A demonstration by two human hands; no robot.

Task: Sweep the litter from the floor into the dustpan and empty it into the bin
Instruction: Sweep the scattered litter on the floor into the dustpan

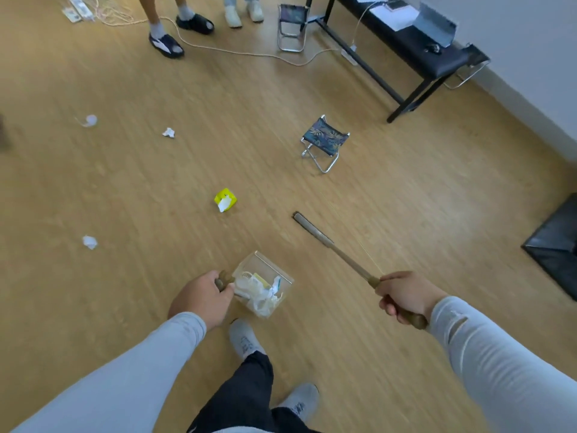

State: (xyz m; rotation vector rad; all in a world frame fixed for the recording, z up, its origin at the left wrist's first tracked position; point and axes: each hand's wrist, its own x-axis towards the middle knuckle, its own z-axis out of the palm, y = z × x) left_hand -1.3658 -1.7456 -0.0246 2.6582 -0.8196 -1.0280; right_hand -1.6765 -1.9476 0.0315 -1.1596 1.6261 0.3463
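Note:
My left hand (199,298) grips the wooden handle of a clear dustpan (278,273), which holds crumpled white paper and a yellowish scrap above the wooden floor. My right hand (406,296) is closed on the wooden handle of a small brush (312,231), whose head points away toward the upper left, off to the right of the dustpan. A yellow carton with white paper (225,200) lies on the floor ahead. Crumpled white paper lies at the left (90,242), farther up (169,132) and at the far left (89,120). A black bin bag (559,245) sits at the right edge.
A small folding stool (326,142) stands ahead to the right, another (292,26) at the back. A black bench (415,48) with papers runs along the right wall. Two people's feet (181,32) and cables (249,53) are at the top. My own shoes (246,339) are below the dustpan.

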